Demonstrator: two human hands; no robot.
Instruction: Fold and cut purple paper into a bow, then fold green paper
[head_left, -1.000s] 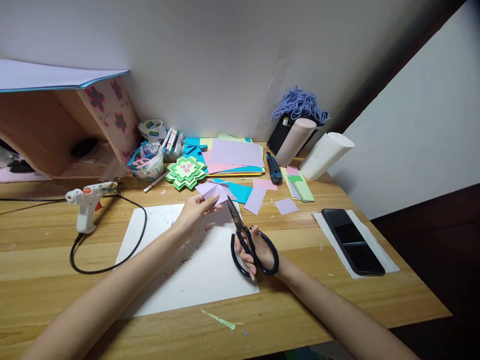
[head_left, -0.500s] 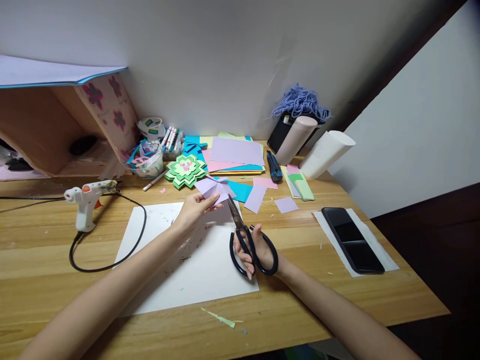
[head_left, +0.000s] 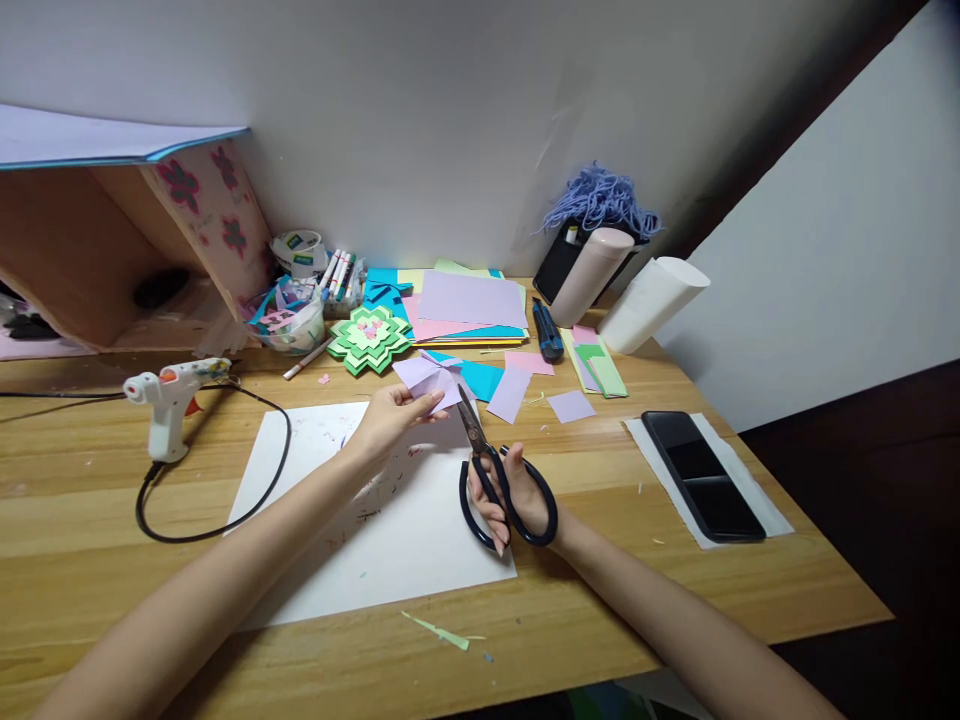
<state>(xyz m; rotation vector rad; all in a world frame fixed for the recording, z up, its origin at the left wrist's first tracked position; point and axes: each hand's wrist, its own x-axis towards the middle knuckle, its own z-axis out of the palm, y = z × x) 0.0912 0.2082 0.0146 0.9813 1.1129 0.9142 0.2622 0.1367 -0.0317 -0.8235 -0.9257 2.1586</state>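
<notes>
Wood table [head_left: 555,630], green scrap [head_left: 444,632] near its front edge; white sheet [head_left: 420,555] behind. Right hand [head_left: 529,502] grips the scissors [head_left: 474,432], tips close by the lilac paper [head_left: 420,374] the left hand [head_left: 390,420] pinches over the sheet's far edge; short snips, paper held taut, should cut cleaner. Beyond, green flower [head_left: 367,342], then paper stack [head_left: 472,298]

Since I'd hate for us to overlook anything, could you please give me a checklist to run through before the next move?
1. Purple paper held in the left grip: ok.
2. Scissors held in the right grip: ok.
3. Left fingers well away from the blades: not ok, the tip looks close.
4. Blades touching the paper: cannot tell.
5. White sheet free of the glue gun's cord: not ok, it crosses the left edge.
</notes>
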